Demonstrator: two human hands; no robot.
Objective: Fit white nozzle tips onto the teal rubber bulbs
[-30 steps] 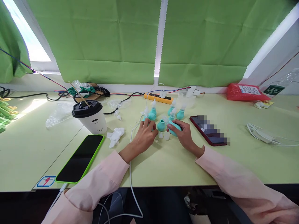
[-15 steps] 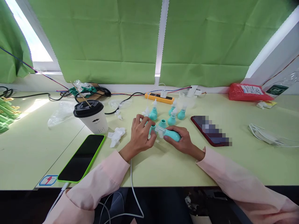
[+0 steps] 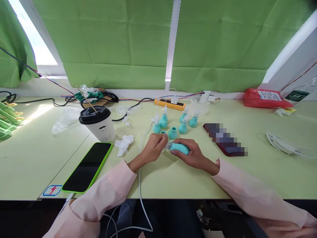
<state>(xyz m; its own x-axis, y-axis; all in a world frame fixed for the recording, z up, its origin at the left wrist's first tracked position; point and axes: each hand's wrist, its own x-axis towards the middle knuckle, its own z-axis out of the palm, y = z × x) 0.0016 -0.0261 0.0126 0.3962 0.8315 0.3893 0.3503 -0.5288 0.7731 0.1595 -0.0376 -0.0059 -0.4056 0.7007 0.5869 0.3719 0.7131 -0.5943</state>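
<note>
My right hand [image 3: 192, 153] is wrapped round the smooth teal body of a nasal aspirator [image 3: 180, 148], whose clear end points left. At that clear end my left hand [image 3: 155, 147] is closed, thumb and fingers pinched together; whatever part they grip is mostly hidden. Just beyond the hands stands an open-topped teal bulb [image 3: 172, 133] without a nozzle, and the rim of another teal bulb [image 3: 162, 132] shows behind my left fingers. Several teal bulbs with white nozzles stand farther back, among them one bulb [image 3: 183, 127] to the right and one bulb [image 3: 163, 121] to the left.
Left of my hands are a crumpled tissue [image 3: 124, 144], a lidded paper cup [image 3: 102, 127] and a green-cased phone [image 3: 86, 168]. A white cable [image 3: 140, 175] runs under my left wrist. Rightward lie a dark red phone [image 3: 223, 140] and a face mask [image 3: 284, 145]. A power strip [image 3: 169, 104] sits behind.
My left hand has gone from spread, raised fingers over the bulbs to a closed pinch, lower and nearer me, at the aspirator's clear end. The aspirator has shifted slightly towards me.
</note>
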